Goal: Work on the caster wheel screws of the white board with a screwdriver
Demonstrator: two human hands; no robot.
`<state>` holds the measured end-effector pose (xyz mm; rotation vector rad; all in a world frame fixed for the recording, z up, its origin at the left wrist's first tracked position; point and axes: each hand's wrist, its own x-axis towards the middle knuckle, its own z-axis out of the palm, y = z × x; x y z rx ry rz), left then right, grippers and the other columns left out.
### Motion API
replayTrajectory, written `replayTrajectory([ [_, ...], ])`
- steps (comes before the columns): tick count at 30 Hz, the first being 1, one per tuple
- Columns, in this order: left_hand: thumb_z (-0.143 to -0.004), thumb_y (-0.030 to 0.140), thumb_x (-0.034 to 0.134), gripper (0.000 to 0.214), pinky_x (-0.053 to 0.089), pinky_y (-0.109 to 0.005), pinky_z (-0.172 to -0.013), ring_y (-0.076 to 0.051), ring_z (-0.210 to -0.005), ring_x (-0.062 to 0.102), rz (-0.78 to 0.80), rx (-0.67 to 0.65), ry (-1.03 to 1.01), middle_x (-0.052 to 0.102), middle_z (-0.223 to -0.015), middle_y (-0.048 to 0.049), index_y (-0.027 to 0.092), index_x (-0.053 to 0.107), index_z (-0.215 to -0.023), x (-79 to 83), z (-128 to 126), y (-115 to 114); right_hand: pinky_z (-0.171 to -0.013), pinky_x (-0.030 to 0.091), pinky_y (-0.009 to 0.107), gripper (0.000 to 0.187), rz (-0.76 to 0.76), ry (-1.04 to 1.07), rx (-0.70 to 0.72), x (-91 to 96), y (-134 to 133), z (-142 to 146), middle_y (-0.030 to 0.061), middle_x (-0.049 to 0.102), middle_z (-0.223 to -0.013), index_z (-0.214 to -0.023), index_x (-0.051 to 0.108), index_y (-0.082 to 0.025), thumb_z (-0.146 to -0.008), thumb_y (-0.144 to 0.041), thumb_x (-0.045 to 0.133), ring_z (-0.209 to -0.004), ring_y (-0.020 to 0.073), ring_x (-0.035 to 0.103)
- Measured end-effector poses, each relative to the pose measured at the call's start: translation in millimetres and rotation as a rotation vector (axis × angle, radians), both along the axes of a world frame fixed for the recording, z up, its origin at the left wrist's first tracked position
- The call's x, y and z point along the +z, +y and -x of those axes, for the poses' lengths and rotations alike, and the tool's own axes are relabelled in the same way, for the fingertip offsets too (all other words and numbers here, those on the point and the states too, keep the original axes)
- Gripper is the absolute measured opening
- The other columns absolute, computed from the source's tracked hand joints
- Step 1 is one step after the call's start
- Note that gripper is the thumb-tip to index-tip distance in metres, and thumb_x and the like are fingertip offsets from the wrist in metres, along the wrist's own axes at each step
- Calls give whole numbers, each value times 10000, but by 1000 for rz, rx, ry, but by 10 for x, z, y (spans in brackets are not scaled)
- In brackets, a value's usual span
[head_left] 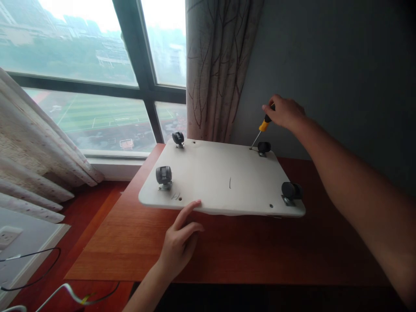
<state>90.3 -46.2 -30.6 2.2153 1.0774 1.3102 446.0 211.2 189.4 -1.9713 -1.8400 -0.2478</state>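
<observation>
A white board [214, 173] with rounded corners lies on the wooden table, a black caster wheel [164, 175] standing near each corner. My right hand [283, 112] is closed around the handle of a black and yellow screwdriver [264, 125]. The tool leans, its tip at a hole by the far right caster [264, 147]. At the near edge, my left hand [182, 240] rests its index fingertip on the board, the thumb held apart and the other fingers curled. A hole [180, 199] shows left of that fingertip, and another hole [271, 206] lies near the front right caster [291, 190].
The wooden table [130, 251] extends in front of the board and to both sides. Behind it hangs a patterned curtain [217, 65], beside a window [97, 86]. Cables [68, 290] and a wall socket [8, 236] are at the lower left.
</observation>
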Motion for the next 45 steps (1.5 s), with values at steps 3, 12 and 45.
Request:
replayTrajectory([
  [3, -889, 20, 461, 280, 589, -303, -881, -212, -1072, 696, 11, 6, 0, 484, -1518, -110, 189, 683, -865, -13, 4, -1, -807, 529, 419, 325, 106, 65, 134, 23, 51, 11, 87, 679, -1210, -1168, 643, -293, -857, -388, 621, -1009, 286, 638],
  [12, -894, 1, 445, 289, 543, -297, -976, -220, -1227, 629, -1, -5, 4, 461, -1530, -104, 189, 665, -887, -5, -8, 4, -891, 486, 536, 347, 17, 13, -9, 0, -11, 12, 156, 677, -1090, -1111, 643, -240, -845, -462, 663, -1059, 362, 615],
  [45, -891, -14, 447, 289, 517, -267, -980, -208, -1248, 615, -18, 0, 17, 449, -1537, -103, 184, 659, -899, -14, 1, 10, -869, 499, 570, 352, -75, 80, -45, -68, -35, -87, 136, 675, -976, -975, 652, -223, -767, -497, 730, -999, 367, 627],
])
